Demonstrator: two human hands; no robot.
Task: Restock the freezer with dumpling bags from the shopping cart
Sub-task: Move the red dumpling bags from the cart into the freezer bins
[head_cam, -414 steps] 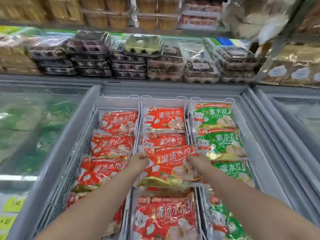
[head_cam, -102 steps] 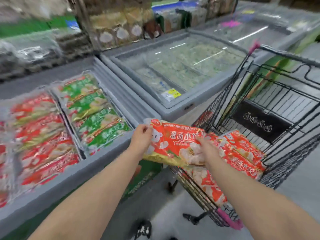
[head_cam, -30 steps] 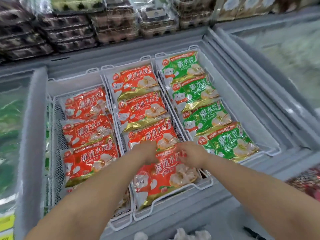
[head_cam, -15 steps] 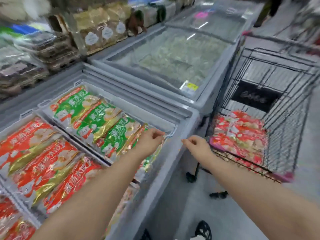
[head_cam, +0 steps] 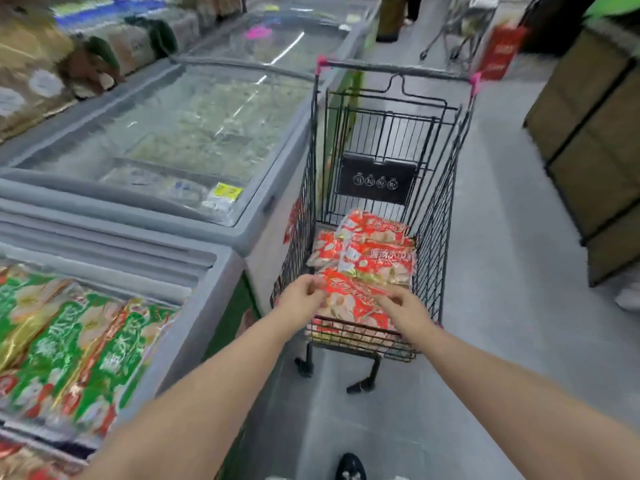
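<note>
Dumpling bags lie piled in the bottom of the shopping cart.

A big open freezer stands on the left, its green bags laid flat in a row so they fit. The cart is parked just beside it, I think to keep the carry short. The left hand pinches the nearest bag at its corner and the right hand lies bent on its other side, one at each end because the bag looks floppy. I cannot tell if the right one has a grip.
</note>
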